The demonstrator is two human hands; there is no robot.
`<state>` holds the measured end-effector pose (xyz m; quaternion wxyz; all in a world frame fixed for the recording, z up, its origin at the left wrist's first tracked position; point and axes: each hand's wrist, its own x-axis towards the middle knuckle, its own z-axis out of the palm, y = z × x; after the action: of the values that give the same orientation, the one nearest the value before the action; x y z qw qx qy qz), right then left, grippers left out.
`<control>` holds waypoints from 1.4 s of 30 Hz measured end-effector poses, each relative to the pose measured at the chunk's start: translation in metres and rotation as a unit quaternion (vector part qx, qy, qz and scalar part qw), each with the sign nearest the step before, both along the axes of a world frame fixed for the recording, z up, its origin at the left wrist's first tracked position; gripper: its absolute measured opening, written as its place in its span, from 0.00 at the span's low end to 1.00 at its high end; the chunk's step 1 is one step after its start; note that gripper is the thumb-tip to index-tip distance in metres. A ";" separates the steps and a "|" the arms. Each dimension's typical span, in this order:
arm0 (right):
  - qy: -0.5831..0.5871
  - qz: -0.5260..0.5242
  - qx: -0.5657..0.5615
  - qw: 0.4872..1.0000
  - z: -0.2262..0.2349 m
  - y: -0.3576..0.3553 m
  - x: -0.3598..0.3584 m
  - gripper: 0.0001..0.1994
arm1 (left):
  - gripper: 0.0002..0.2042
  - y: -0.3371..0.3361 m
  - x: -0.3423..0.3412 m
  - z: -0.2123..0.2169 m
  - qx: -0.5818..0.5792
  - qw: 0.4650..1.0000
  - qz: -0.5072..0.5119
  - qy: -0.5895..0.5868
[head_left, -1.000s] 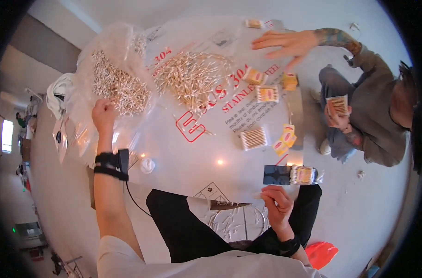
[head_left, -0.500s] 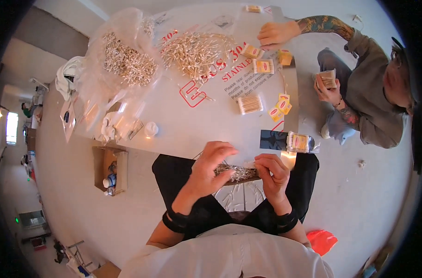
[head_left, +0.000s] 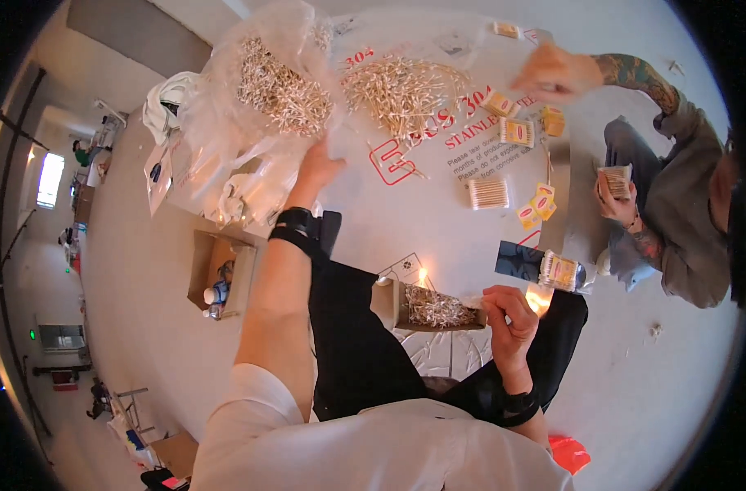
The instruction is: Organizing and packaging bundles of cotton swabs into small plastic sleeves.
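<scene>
My right hand (head_left: 512, 315) holds a small clear box (head_left: 435, 311) partly filled with cotton swabs, low over my lap. My left hand (head_left: 315, 168) is stretched forward with its fingers apart and nothing in it. It sits at the near edge of a clear plastic bag (head_left: 225, 139) that holds a heap of swabs (head_left: 279, 86). A second, loose heap of swabs (head_left: 401, 86) lies on the white printed sheet (head_left: 438, 221) just right of the bag.
Another person sits at the right, one hand (head_left: 553, 74) over the sheet, the other holding a filled swab box (head_left: 614, 180). Filled boxes (head_left: 489, 193) and yellow labels (head_left: 536, 204) lie between us. An open cardboard box (head_left: 221, 270) stands at my left.
Half a second ago both my hands were at the small box over my lap. My left hand has since gone forward to the bag of swabs; the right still holds the box.
</scene>
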<state>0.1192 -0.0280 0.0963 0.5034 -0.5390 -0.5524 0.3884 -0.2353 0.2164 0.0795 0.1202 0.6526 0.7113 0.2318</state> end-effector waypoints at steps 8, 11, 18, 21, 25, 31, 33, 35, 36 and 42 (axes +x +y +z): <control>-0.002 -0.009 -0.027 1.000 -0.007 0.004 0.004 0.05 | 0.39 0.033 0.012 -0.016 0.062 0.971 0.082 0.217; 0.010 -0.016 -0.027 0.999 -0.013 0.005 0.003 0.05 | 0.35 0.051 0.005 -0.017 -0.109 0.959 0.085 0.249; -0.004 -0.013 -0.030 0.999 -0.011 0.012 0.002 0.05 | 0.27 0.097 0.020 -0.070 0.007 0.990 -0.085 0.115; -0.019 -0.030 -0.028 0.999 -0.020 0.012 0.007 0.05 | 0.25 0.104 0.084 -0.078 -0.044 0.976 -0.052 0.206; -0.006 -0.033 -0.032 0.999 -0.016 0.012 0.012 0.05 | 0.23 0.101 0.090 -0.072 -0.052 0.982 -0.038 0.176; 0.009 -0.024 -0.041 0.999 -0.010 0.011 0.014 0.06 | 0.21 0.081 0.081 -0.040 -0.031 0.980 -0.072 0.181; -0.001 -0.018 -0.022 1.000 -0.008 0.012 0.012 0.05 | 0.21 0.072 0.085 -0.013 0.101 0.979 -0.014 0.178; -0.002 -0.017 -0.017 1.000 -0.013 0.011 0.011 0.05 | 0.21 0.052 0.089 0.010 0.195 0.978 -0.014 0.071; -0.004 -0.019 -0.015 1.000 -0.016 0.010 0.011 0.05 | 0.21 0.040 0.096 0.017 0.282 0.959 -0.015 -0.038; -0.012 -0.005 0.023 1.000 -0.014 0.006 0.010 0.05 | 0.11 -0.079 0.134 0.027 -0.044 0.983 -0.170 0.060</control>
<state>0.1288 -0.0220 0.0824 0.5110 -0.5349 -0.5645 0.3662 -0.1016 0.1377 0.1062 0.1440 0.7709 0.6052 0.1366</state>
